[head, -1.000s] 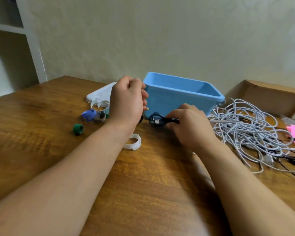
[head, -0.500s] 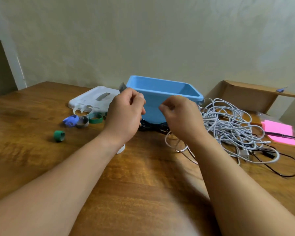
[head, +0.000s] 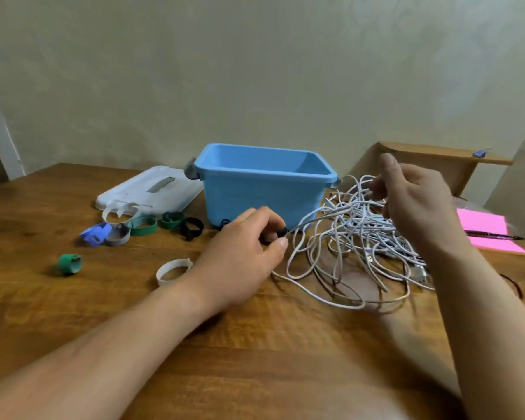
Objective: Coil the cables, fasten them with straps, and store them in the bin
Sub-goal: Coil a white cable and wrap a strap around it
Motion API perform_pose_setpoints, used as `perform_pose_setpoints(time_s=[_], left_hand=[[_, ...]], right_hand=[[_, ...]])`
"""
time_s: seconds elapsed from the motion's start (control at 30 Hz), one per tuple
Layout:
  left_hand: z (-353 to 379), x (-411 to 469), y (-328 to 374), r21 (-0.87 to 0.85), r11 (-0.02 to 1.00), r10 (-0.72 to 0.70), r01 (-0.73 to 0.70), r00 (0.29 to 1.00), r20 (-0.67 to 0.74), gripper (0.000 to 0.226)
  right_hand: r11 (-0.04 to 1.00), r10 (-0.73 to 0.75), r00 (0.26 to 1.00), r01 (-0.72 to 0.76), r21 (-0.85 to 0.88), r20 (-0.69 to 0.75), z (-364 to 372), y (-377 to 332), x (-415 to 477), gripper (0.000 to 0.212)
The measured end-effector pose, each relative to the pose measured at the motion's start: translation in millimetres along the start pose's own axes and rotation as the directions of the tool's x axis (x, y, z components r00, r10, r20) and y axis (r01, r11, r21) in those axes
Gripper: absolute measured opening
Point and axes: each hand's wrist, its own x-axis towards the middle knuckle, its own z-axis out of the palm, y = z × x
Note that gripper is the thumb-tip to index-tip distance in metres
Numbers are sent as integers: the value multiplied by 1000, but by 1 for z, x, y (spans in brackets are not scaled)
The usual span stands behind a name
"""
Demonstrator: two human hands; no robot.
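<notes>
Separating one strand from the white cable tangle [head: 355, 237] on the tabletop [head: 255, 344].
A small dark piece, not identifiable, is pinched together with a strand by the left hand [head: 243, 256]; upper loops are held in the curled fingers [head: 379, 189] of the raised right hand [head: 415, 204]. The cable is judged light, limp and snag-prone, best taken at a plug end. The floor of the blue bin [head: 264, 189] is hidden.
</notes>
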Motion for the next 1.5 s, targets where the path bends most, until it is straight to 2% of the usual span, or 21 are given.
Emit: perform_pose_setpoints(time_s=[0.07, 0.13, 0.2, 0.27, 0.33, 0.4, 0.47, 0.53, 0.67, 0.77, 0.87, 0.93, 0.97, 1.0, 1.07, 1.13, 1.2, 1.3, 1.37, 1.4, 1.5], left_hand=[[2, 1, 1, 6, 1000, -11, 11, 1000, -2, 25], [3, 2, 2, 23, 999, -33, 32, 999, 29, 32], [5, 1, 3, 26, 998, -52, 50, 996, 75, 35], [7, 0, 3, 14, 997, -71, 70, 990, 119, 37], [7, 0, 2, 5, 996, -92, 92, 986, 138, 36], [6, -1, 2, -23, 994, -100, 103, 987, 122, 34], [5, -2, 5, -69, 993, -90, 95, 993, 78, 33], [4, -1, 7, -116, 989, -82, 86, 996, 40, 34], [0, 0, 4, -255, 961, -98, 105, 994, 37, 46], [-4, -2, 4, -429, 901, -42, 60, 998, 52, 60], [-7, -2, 7, -568, 822, -4, 50, 997, 82, 57], [-6, -2, 8, -529, 846, -32, 74, 996, 88, 44], [-6, -1, 8, -460, 885, -49, 74, 997, 66, 31], [-6, 0, 8, -391, 917, -65, 75, 997, 37, 21], [-8, 1, 6, -333, 939, -100, 88, 995, -19, 31], [-12, 4, 2, -335, 929, -182, 156, 982, -48, 42], [-12, 7, -1, -347, 917, -238, 198, 968, -75, 45], [-5, 7, -8, -277, 932, -279, 232, 950, -143, 44], [-3, 9, -11, -291, 922, -303, 255, 944, -133, 45], [-3, 10, -11, -377, 888, -322, 263, 941, -103, 44], [-3, 13, -9, -637, 725, -323, 263, 946, 22, 42]], right_hand=[[998, 65, 995, -64, -14, 74, -8, 2, 1, 55], [990, 143, 956, -137, -40, 255, -8, -4, -2, 50], [994, 108, 909, -97, -47, 404, 2, -9, -8, 29], [998, 20, 911, -41, 42, 412, 12, -9, -11, 13], [969, -14, 957, -59, 240, 289, 10, -5, -6, 21], [830, -52, 977, -73, 553, 206, -1, -4, 3, 28], [580, -122, 967, -112, 807, 222, -10, -4, 7, 35], [400, -218, 942, -153, 903, 257, -13, -6, 8, 38], [305, -392, 853, -233, 924, 344, -10, -10, 3, 36], [370, -414, 810, -269, 890, 416, -4, -12, -3, 27], [584, -379, 707, -318, 747, 597, 3, -11, -10, 22], [731, -366, 589, -296, 614, 720, 6, -10, -14, 19], [773, -345, 584, -267, 575, 735, 6, -10, -14, 20], [791, -301, 643, -244, 561, 704, 4, -10, -12, 23], [808, -131, 847, -210, 551, 515, -4, -5, -3, 27], [885, 60, 952, -190, 425, 301, -20, 4, 6, 31], [972, 167, 960, -198, 124, 225, -32, 17, 10, 34], [962, 235, 924, -176, -209, 302, -34, 22, 6, 31], [955, 234, 916, -154, -255, 325, -28, 20, 5, 23], [959, 217, 930, -145, -244, 297, -26, 19, 6, 18], [978, 146, 987, -135, -159, 60, -32, 21, 12, 20]])
